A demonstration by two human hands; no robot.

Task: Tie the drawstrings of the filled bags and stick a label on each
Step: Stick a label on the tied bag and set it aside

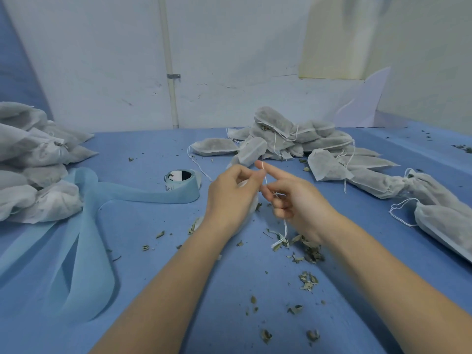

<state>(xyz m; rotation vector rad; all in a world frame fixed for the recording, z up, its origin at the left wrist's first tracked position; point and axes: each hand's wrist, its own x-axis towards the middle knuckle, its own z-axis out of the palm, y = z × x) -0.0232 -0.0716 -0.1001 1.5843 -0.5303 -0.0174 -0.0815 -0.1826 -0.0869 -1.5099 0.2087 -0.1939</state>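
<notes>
My left hand point(233, 198) curls round a small white filled bag point(254, 204), which it mostly hides. My right hand point(293, 198) is just to its right; its forefinger points up-left with the white drawstring point(265, 178) looped over the tip, and its other fingers pinch the string. The string's frayed end point(281, 241) hangs down to the blue table point(229, 290). A roll of labels point(180, 178) on light blue backing stands left of my hands.
A heap of filled white bags point(288, 139) with loose strings lies behind my hands and runs on to the right edge. Another pile of bags point(33, 162) is at the left. The label backing strip point(84, 246) trails over the table's left. Dried leaf bits point(306, 251) are scattered near me.
</notes>
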